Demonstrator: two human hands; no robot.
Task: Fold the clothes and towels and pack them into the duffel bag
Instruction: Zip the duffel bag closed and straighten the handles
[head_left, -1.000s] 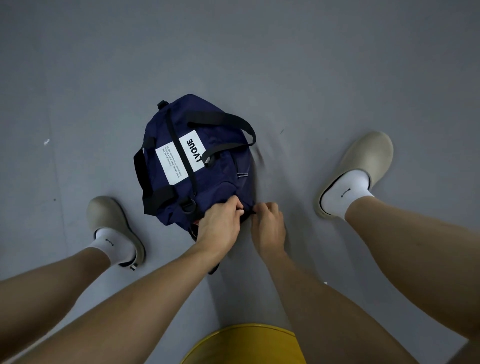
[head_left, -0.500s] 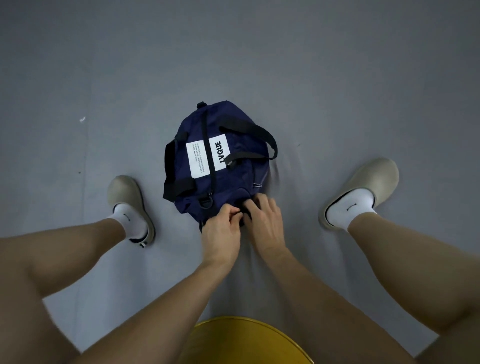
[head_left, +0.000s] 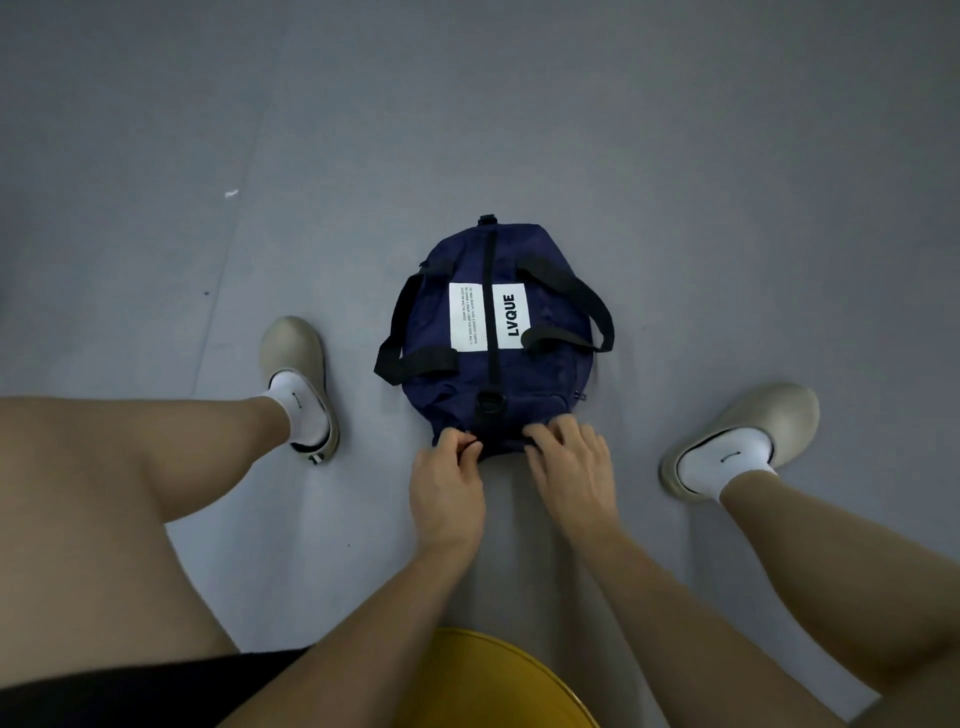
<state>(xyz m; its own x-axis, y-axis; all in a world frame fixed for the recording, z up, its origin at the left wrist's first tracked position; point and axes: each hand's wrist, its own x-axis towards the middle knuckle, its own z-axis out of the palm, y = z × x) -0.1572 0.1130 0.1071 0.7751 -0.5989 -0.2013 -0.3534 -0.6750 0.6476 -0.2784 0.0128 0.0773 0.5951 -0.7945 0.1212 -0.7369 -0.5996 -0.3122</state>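
Note:
A navy duffel bag (head_left: 540, 374) with white "LVQUE" labels and black straps lies zipped shut on the grey floor between my feet. My left hand (head_left: 448, 491) pinches something small at the bag's near end, beside the black centre strap. My right hand (head_left: 571, 465) rests on the same near end a little to the right, fingers spread over the fabric. No clothes or towels are visible outside the bag.
My two legs frame the bag, with a beige clog and white sock on the left (head_left: 298, 382) and on the right (head_left: 740, 447). A yellow round seat (head_left: 498, 680) shows at the bottom edge. Grey floor (head_left: 519, 130) stretches beyond the bag.
The bag has turned from slanted to lengthwise in front of me. My hands, close together before, are now spread a little apart along its near end.

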